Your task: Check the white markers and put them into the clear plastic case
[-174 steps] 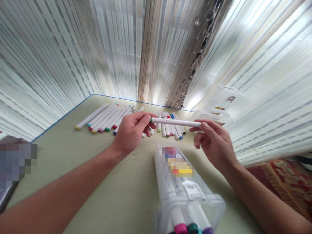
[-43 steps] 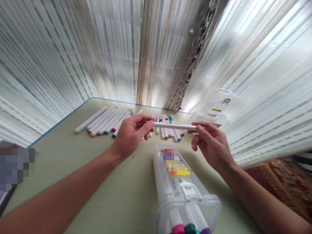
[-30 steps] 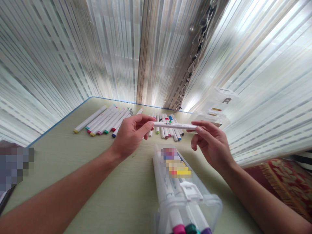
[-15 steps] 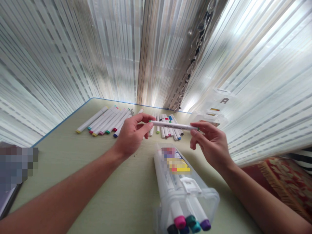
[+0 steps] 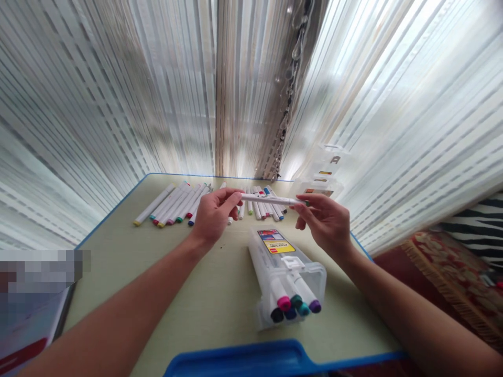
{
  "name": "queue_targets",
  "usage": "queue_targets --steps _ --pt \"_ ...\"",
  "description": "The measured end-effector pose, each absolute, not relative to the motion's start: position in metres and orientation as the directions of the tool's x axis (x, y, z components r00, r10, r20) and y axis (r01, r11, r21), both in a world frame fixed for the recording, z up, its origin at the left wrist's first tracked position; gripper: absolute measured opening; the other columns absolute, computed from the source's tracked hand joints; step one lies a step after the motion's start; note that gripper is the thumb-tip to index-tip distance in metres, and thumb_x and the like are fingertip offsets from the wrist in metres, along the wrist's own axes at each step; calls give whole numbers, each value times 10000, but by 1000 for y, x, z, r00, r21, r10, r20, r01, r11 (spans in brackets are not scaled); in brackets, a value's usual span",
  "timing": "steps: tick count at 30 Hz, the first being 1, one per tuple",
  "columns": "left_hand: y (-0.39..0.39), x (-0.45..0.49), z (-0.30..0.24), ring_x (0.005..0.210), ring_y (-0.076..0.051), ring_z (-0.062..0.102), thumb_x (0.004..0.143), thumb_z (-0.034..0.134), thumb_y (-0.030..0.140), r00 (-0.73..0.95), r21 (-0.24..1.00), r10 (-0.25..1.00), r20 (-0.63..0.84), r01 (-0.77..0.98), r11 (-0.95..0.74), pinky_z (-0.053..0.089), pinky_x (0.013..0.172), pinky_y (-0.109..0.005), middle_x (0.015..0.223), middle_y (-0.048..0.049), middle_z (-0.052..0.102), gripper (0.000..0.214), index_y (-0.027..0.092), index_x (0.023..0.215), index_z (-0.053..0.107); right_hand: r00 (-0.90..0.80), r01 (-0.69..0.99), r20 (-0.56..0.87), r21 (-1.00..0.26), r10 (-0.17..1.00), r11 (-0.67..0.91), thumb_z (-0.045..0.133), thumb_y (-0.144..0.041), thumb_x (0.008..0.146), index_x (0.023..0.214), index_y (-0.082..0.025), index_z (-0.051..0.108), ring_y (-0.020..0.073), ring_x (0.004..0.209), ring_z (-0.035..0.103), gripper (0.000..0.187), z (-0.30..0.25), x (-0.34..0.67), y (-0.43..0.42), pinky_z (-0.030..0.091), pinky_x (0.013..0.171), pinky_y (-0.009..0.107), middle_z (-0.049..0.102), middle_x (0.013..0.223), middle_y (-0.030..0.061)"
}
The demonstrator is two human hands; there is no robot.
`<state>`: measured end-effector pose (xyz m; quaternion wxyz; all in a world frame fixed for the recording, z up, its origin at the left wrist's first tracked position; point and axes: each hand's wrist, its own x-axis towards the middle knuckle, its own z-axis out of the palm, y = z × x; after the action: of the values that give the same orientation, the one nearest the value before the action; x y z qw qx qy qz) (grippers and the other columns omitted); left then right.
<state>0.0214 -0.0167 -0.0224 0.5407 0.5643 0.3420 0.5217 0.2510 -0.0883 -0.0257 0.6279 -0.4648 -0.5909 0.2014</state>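
A white marker [image 5: 268,199] is held level above the pale green table [image 5: 220,293], one end in each hand. My left hand [image 5: 214,214] pinches its left end and my right hand [image 5: 324,222] pinches its right end. Below them lies a clear plastic marker case [image 5: 288,272] on its side, with several markers inside and coloured caps facing me. Two rows of loose white markers rest further back: one group [image 5: 176,203] at the left, another [image 5: 261,208] partly hidden behind the held marker.
Striped curtains hang close behind and beside the table. A clear plastic lid or box [image 5: 324,175] leans at the back right. A blue object [image 5: 243,361] sits at the near edge. A red patterned rug [image 5: 444,272] lies at right.
The camera has tilted down and back, so the case shows whole and the blue object at the near edge has come into view. Both hands still hold the marker, shown slightly farther away.
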Motion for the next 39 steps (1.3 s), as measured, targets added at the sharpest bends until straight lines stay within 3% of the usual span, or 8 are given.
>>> queue_targets --steps 9,15,23,31,39 --pt "-16 20 -19 509 -73 546 730 763 340 180 962 965 189 -233 -145 461 500 -212 716 8 631 326 102 948 717 121 503 605 -721 787 476 725 -410 865 1023 -180 708 135 487 656 280 -35 251 -83 525 457 252 681 647 -1" --pt "-32 27 -12 541 -81 551 760 766 338 199 939 929 311 -217 -268 475 552 -215 681 14 633 318 125 994 732 -17 698 646 -539 763 472 691 -355 879 937 -182 748 125 544 627 191 -42 262 -72 534 552 261 728 765 47" --pt "-62 31 5 666 -102 626 710 832 153 321 883 823 469 -191 -428 544 624 -220 830 -27 710 310 165 1015 780 -72 695 645 -515 761 502 665 -312 894 956 -187 741 133 550 637 159 -45 258 -73 518 556 256 744 779 49" --pt "-62 29 4 771 -133 671 729 819 116 364 839 757 542 -194 -508 581 700 -244 913 -43 712 296 195 1013 791 -91 693 661 -496 745 524 686 -286 889 981 -171 732 130 498 632 154 -41 256 -75 491 526 240 713 669 20" --pt "-57 26 0 787 -135 676 745 802 83 359 785 703 613 -186 -590 570 687 -231 920 -43 717 315 208 1033 780 -108 711 689 -451 717 540 697 -231 879 969 -132 722 82 475 590 136 -41 258 -73 457 503 199 721 745 32"
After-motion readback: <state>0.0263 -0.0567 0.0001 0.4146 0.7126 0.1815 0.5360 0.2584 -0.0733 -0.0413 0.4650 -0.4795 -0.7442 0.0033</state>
